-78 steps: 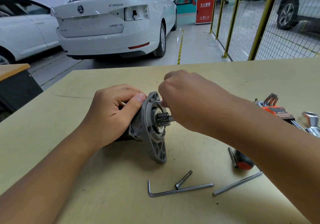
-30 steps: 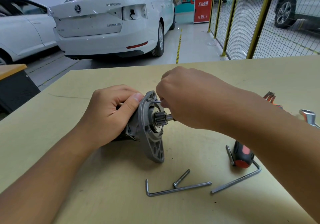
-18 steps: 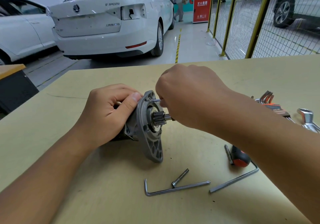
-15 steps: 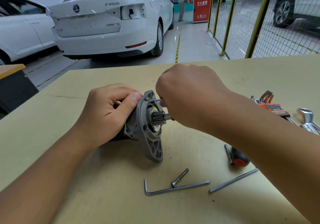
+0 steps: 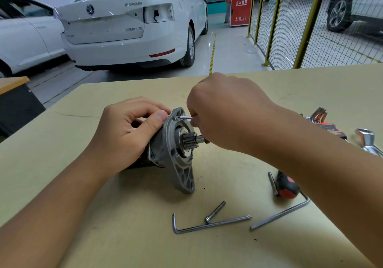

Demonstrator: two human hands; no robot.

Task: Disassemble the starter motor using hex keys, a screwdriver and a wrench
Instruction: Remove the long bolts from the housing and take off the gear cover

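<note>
The starter motor [image 5: 165,149] is gripped by the left hand [image 5: 126,133], its body mostly hidden. A thin metal rod [image 5: 185,117] is pinched by the right hand [image 5: 228,114], fingertips unseen; the wrench [image 5: 367,142] is cut off far right.

starter motor [image 5: 176,155] mid-tabletop [image 5: 103,236] | hex keys [image 5: 209,224] near, in front | screwdriver [image 5: 287,187] right | wrench [image 5: 367,141] far right

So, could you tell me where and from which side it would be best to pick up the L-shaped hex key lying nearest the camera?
Probably pinch the long arm of the L-shaped hex key near its right end, from above. It lies flat on the table, and a loose bolt rests against the shaft's middle, so the far right stretch is the free part.
</note>
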